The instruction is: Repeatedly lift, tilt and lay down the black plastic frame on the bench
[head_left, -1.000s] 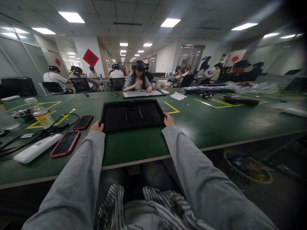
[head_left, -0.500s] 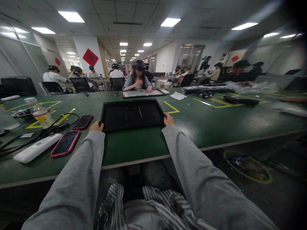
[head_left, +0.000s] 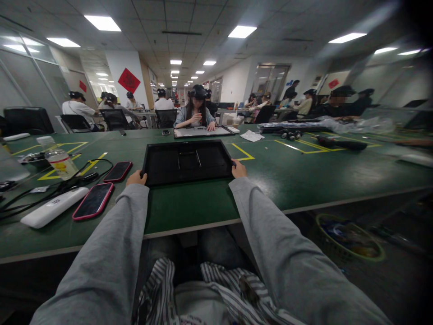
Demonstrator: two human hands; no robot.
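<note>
A shallow black rectangular casing (head_left: 162,162) with a raised rim lies on the green table (head_left: 189,203) in front of me. Two thin bright strips stand out near the middle of its inside. My left hand (head_left: 136,178) is closed around its left edge, towards the near corner. On the opposite edge, my right hand (head_left: 239,169) grips the rim with the fingers curled. The fingertips of both hands are partly hidden by the casing's sides.
To the left lie two pink-edged phones (head_left: 93,202), a white power bank (head_left: 54,208), black cables and a bottle (head_left: 61,159). Across the table a person (head_left: 198,108) sits behind a flat panel. Crumpled paper (head_left: 252,136) lies nearby. A basket (head_left: 350,237) stands below at right.
</note>
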